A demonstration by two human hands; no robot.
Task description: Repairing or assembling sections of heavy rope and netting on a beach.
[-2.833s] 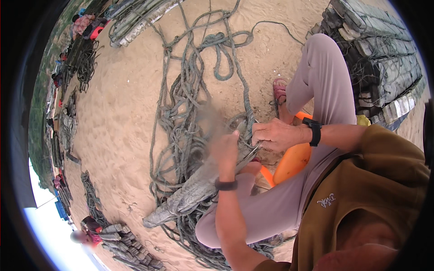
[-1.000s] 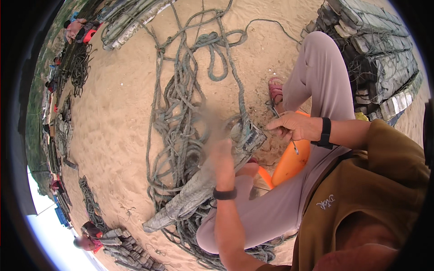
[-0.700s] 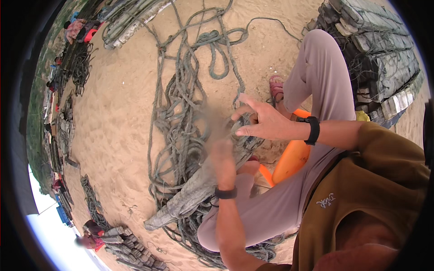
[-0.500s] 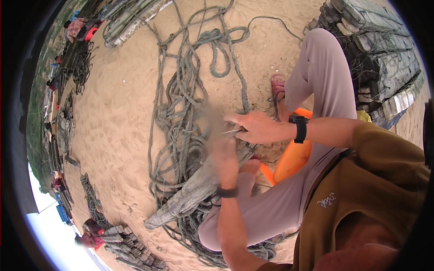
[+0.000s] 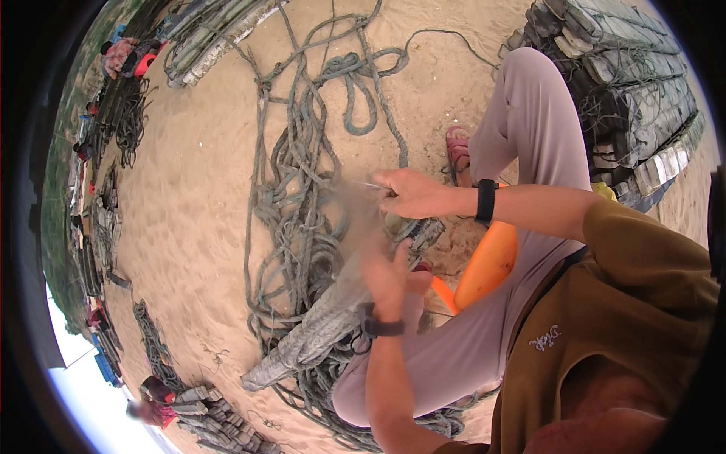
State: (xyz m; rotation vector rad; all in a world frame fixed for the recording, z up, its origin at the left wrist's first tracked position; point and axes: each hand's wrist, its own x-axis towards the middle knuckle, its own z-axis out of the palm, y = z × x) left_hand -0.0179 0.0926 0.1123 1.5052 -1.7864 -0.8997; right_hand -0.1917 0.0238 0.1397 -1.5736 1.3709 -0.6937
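My right hand (image 5: pixel 420 194) is closed on a thin, shiny strip-like tool (image 5: pixel 370 186), whose exact kind I cannot make out. It is held above the far end of a long grey wrapped bundle (image 5: pixel 302 338). Lower down, my left hand (image 5: pixel 387 278) is over the same bundle, its thumb apart; its fingers are smeared, so what they hold, if anything, is hidden. A grey blur covers the space between the hands. Beyond the bundle lies a tangled heap of thick grey-green rope (image 5: pixel 291 193) on the sand.
An orange rounded plastic object (image 5: pixel 488 265) is between my legs. More rope (image 5: pixel 333 393) lies under my left knee. A stack of grey wrapped blocks (image 5: pixel 643 98) stands at the upper right. People sit among more bundles (image 5: pixel 215 416) along the left.
My right hand has moved up and slightly left with the thin tool. My left hand has shifted slightly downward, its thumb now apart. The bundle and the rope heap look much the same.
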